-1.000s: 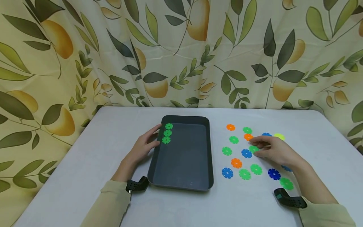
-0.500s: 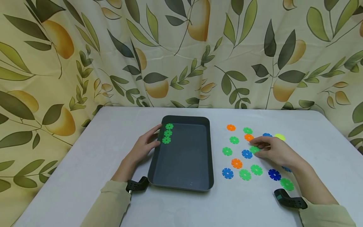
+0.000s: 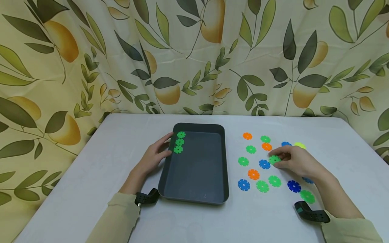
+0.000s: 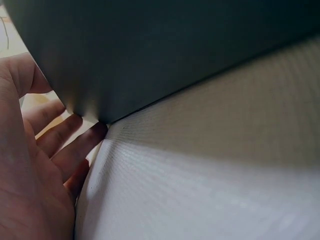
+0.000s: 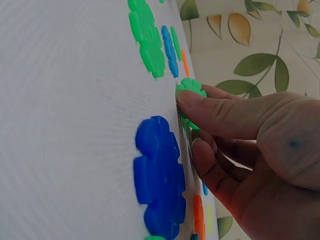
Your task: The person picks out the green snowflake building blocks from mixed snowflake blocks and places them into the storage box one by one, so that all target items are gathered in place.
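- The left hand (image 3: 155, 157) lies relaxed, fingers straight against the outer left wall of the dark tray (image 3: 225, 168), apparently steadying it on the worktop (image 3: 121, 135); it grips nothing.
- Three green discs (image 3: 179, 142) sit in a row along the tray's far-left inside edge, seemingly sorted by colour.
- The right hand (image 3: 296, 161) pinches one green disc (image 3: 274, 159) between thumb and fingers, tilted up off the worktop, among the loose orange, blue, green and yellow discs (image 3: 253, 174).
- This hand covers part of a blue disc (image 3: 307, 180); the left wrist view shows only tray wall and fingertips.
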